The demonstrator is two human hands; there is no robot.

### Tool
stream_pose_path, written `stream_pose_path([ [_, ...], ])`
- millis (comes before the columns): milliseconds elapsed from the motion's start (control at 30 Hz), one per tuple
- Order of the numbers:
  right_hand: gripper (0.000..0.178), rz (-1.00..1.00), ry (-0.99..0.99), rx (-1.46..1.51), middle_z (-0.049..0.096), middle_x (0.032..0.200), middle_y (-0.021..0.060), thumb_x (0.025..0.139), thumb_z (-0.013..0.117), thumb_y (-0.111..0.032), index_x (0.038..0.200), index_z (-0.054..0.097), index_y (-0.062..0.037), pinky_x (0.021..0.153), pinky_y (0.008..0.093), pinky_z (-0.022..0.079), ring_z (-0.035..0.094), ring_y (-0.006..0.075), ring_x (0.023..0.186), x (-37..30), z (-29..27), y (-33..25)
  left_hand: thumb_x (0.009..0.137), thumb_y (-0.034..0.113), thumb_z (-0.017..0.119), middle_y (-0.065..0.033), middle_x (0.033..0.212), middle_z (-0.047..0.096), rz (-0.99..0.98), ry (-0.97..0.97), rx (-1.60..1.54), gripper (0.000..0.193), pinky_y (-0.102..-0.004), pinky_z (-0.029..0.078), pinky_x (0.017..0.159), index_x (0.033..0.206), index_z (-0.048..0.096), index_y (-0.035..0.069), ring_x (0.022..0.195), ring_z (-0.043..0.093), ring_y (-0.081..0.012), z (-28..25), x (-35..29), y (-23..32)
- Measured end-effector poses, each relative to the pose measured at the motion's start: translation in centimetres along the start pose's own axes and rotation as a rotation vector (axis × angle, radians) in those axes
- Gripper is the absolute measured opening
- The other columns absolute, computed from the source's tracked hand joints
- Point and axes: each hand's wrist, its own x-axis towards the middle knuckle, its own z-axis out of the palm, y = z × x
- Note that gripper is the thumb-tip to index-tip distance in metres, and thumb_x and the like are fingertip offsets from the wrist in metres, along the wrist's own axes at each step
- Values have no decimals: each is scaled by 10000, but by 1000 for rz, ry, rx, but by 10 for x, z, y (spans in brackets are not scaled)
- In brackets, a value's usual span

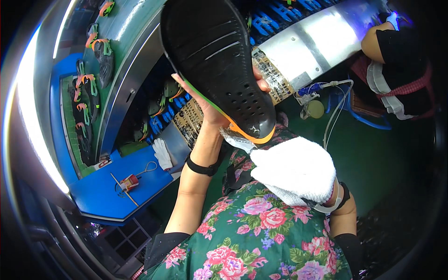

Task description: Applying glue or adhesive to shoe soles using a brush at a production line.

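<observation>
A black shoe sole (217, 60) with an orange and green rim is held up in front of me, its holed end toward my body. My bare left hand (210, 109) is wrapped round it from beneath; fingertips show at its right edge. My right hand (296, 168), in a white knit glove, is closed on a brush (237, 140) with pale bristles. The bristles are at the orange rim near the holed end; whether they touch it I cannot tell.
Shoe uppers (103, 60) sit on a green belt at the left. The blue table (98, 200) bears a white glove (162, 154) and a red container (129, 182) with a stick. A metal-topped line with blue holders runs behind the sole. A co-worker's arm (375, 44) is at upper right.
</observation>
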Motion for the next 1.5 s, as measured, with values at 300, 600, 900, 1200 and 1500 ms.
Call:
stream_pose_path([
  [300, 317, 132, 191, -27, 786, 948, 89, 686, 840, 3, 972, 794, -126, 749, 342, 575, 745, 243, 834, -7, 12, 8, 720, 1036, 302, -220, 1117, 639, -36, 35, 5, 1254, -507, 542, 914, 1341, 515, -32, 974, 665, -337, -13, -1, 2],
  [600, 227, 265, 290, 2, 762, 955, 134, 729, 791, 66, 909, 741, -64, 770, 377, 577, 726, 295, 836, -10, 6, 8, 759, 1023, 188, -218, 1053, 664, -88, 201, 70, 1250, -496, 571, 842, 1374, 511, -17, 886, 694, -346, 5, 3, 1],
  [900, 275, 464, 372, 436, 588, 1434, 255, 887, 618, -39, 1123, 738, 37, 1124, 426, 423, 594, 338, 1296, -20, 7, 53, 910, 892, 168, -188, 1025, 730, -234, 267, 79, 1088, -428, 641, 827, 1322, 601, -17, 919, 756, -306, 2, 18, -5],
  [1200, 515, 551, 643, 1441, 354, 1610, 299, 976, 574, -266, 1310, 580, 126, 1204, 565, 340, 407, 411, 1469, -25, 34, 83, 1075, 647, 261, -250, 1204, 700, -238, 247, 230, 797, -379, 626, 886, 1444, 526, -8, 1053, 731, -267, 11, 40, -8],
  [1500, 406, 457, 612, 1285, 365, 1596, 315, 949, 603, -240, 1223, 640, 57, 1253, 585, 256, 368, 435, 1488, -26, 23, 84, 1107, 563, 275, -108, 1670, 323, -61, 361, 419, 734, -394, 253, 1255, 1656, 188, 82, 1506, 358, -257, 52, 20, 1],
])
